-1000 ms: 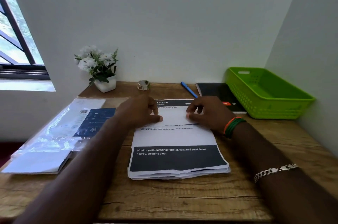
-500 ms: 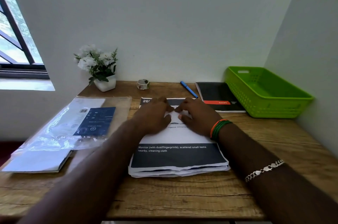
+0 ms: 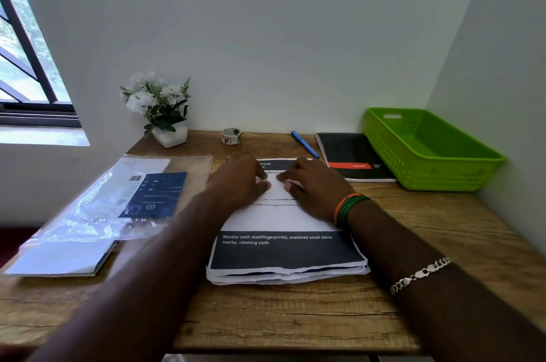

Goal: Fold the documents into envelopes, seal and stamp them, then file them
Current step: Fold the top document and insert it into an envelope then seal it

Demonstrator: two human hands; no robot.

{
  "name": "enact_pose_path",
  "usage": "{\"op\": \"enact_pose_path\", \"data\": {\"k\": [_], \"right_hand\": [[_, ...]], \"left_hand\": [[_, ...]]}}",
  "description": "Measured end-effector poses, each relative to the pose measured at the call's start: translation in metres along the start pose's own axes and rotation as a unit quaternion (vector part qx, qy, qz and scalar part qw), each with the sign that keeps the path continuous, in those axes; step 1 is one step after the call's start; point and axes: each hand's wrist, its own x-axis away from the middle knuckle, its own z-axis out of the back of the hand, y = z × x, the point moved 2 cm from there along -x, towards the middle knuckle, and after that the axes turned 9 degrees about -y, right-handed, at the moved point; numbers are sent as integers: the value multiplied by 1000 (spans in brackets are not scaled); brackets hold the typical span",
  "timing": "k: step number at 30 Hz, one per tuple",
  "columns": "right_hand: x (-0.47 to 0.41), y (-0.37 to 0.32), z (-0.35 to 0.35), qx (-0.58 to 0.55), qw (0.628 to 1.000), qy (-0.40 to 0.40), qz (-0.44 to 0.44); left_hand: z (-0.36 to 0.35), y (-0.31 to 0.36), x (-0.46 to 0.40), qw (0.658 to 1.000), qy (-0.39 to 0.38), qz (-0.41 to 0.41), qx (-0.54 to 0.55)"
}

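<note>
Both hands are found on the far half of the stack of documents (image 3: 283,246), which lies at the middle of the wooden desk (image 3: 266,320). Compared with a second ago, the hands are drawn closer together and further toward the far edge of the top sheet, where they had been set wider apart on it. The left hand (image 3: 239,181) is laid palm down with fingers loosely curled, fingertips pressed to the paper; the right hand (image 3: 313,187) is likewise pressed down, fingertips just beside those of the left. Whether an edge is pinched cannot be told. It is judged that a fold of the top sheet is being prepared or creased; no completed fold is seen.

A clear packet of envelopes (image 3: 118,202) is noted just left of the stack, unopened as far as can be told, resting on a white pad. At the far edge a tape roll (image 3: 232,136), a blue pen (image 3: 305,149) and a potted plant (image 3: 165,113) are recorded. A black notebook (image 3: 351,154) lies touching the far right corner of the stack, and a green basket (image 3: 428,152) stands beyond it, presumed the filing place. The loose sheets beneath could be shifted during folding
</note>
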Motion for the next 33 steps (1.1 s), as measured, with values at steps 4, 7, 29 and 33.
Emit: {"op": "enact_pose_path", "data": {"k": [4, 7, 29, 33], "right_hand": [[4, 6, 10, 55, 995, 37, -68], [10, 22, 20, 79, 983, 58, -156], [-1, 36, 8, -157, 981, 72, -84], [0, 32, 16, -259, 957, 126, -38]], "left_hand": [[3, -11, -2, 1000, -5, 11, 29], [5, -17, -2, 999, -3, 16, 36], [-6, -1, -4, 999, 22, 28, -16], [-5, 13, -7, 991, 114, -42, 47]]}}
